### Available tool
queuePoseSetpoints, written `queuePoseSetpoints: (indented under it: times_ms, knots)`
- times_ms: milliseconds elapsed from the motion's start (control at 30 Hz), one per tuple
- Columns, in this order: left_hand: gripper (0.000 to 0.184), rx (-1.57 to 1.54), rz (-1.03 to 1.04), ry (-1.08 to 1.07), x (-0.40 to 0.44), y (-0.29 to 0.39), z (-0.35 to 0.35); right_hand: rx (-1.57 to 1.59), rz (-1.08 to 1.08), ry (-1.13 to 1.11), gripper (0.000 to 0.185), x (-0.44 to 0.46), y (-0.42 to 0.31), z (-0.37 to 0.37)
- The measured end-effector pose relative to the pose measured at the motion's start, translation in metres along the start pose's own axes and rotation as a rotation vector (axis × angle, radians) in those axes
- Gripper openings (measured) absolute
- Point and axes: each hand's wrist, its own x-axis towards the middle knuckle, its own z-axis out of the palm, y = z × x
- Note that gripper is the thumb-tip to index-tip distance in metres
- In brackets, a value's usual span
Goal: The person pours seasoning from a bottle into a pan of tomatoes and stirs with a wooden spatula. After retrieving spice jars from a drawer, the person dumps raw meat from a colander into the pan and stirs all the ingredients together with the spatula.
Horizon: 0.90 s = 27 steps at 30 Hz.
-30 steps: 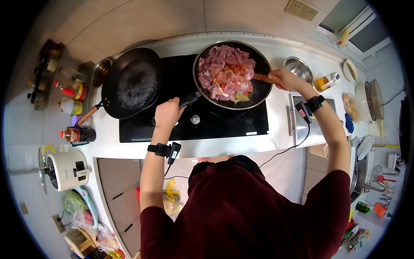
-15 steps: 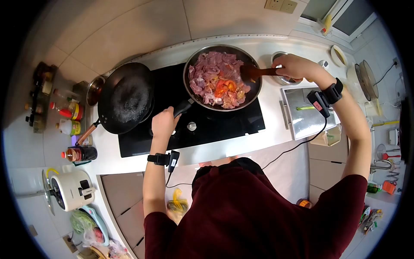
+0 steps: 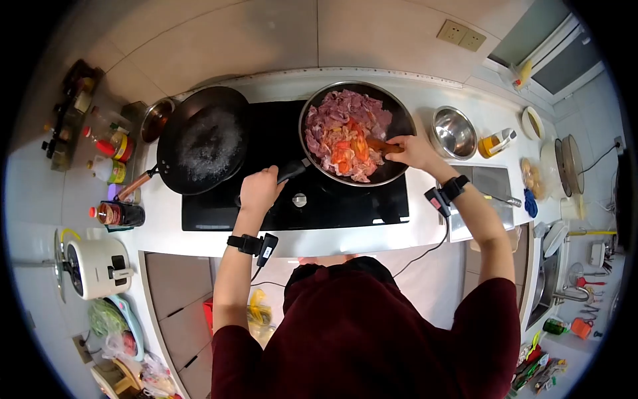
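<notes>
My left hand (image 3: 260, 189) is closed around the black handle (image 3: 291, 170) of a frying pan (image 3: 397, 169) on the right side of the stove. Raw pink meat slices (image 3: 352, 108) fill much of the pan. Some slices lower in the heap are coated in orange-red, around bright orange-red pieces (image 3: 349, 153). Closed on a brown wooden spatula (image 3: 381, 145), my right hand (image 3: 413, 154) is over the pan's right rim. The spatula's blade is partly buried among the meat, and my fingers cover the rest of its handle.
A dark wok (image 3: 199, 139) with whitish, bubbly liquid stands on the stove's left side. To the pan's right are a steel bowl (image 3: 454, 133), an oil bottle (image 3: 497, 143) and a silver board (image 3: 488, 183). Sauce bottles (image 3: 116, 214) and a rice cooker (image 3: 100, 266) stand at left.
My right hand has moved left and down, bringing the spatula deeper into the meat. The orange-red patch looks more spread out. My left hand keeps its grip; the whole view has shifted.
</notes>
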Motion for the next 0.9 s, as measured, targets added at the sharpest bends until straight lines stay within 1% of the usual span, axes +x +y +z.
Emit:
queuePoseSetpoints:
  times_ms: [33,67,133,167,300,433,500,600,633,667,733,767,800,867,900]
  knots:
    - [0.029,-0.022,-0.006,-0.003,0.0,0.0,0.001,-0.056,-0.044,0.068,0.043,0.003,-0.001,0.005]
    - [0.029,-0.044,-0.012,-0.007,-0.001,-0.001,0.001,-0.057,-0.051,0.068,0.043,0.005,0.007,0.009]
    - [0.029,-0.037,-0.015,-0.001,-0.001,-0.001,0.0,0.113,-0.001,0.01,0.044,0.001,0.011,0.007]
    - [0.029,-0.035,-0.013,0.0,-0.001,0.0,0.0,0.133,0.051,-0.018,0.042,-0.005,0.016,0.002]
    - [0.029,-0.049,-0.013,0.004,-0.001,0.0,0.001,0.12,0.006,0.03,0.039,-0.028,-0.018,-0.028]
    - [0.029,-0.052,-0.005,0.013,-0.002,-0.001,0.003,0.1,0.021,0.026,0.04,-0.025,-0.033,-0.052]
    - [0.029,-0.043,0.004,0.023,-0.002,-0.001,0.002,0.023,0.06,-0.047,0.038,-0.022,-0.05,-0.069]
    - [0.029,-0.047,0.007,0.019,-0.002,-0.001,0.001,0.013,0.009,-0.021,0.041,-0.011,-0.052,-0.089]
    - [0.029,-0.02,0.006,0.014,-0.002,-0.001,0.001,-0.074,0.007,0.006,0.043,-0.007,-0.056,-0.098]
    - [0.028,0.008,0.005,0.008,-0.002,0.0,0.0,-0.074,0.006,0.01,0.043,-0.003,-0.062,-0.108]
    - [0.028,0.01,0.002,0.004,-0.002,0.001,-0.001,-0.13,0.133,-0.143,0.036,0.008,-0.07,-0.127]
    - [0.028,0.012,0.001,0.007,-0.002,0.001,0.0,-0.152,0.201,-0.164,0.035,0.014,-0.067,-0.131]
    - [0.028,0.013,0.0,0.01,-0.002,0.001,0.0,-0.151,0.201,-0.161,0.035,0.013,-0.08,-0.135]
    - [0.028,0.011,0.001,0.016,-0.002,0.0,0.0,-0.29,0.191,-0.166,0.034,0.009,-0.115,-0.147]
    - [0.028,0.008,0.002,0.019,-0.002,0.0,0.001,-0.338,0.077,-0.146,0.034,0.029,-0.085,-0.144]
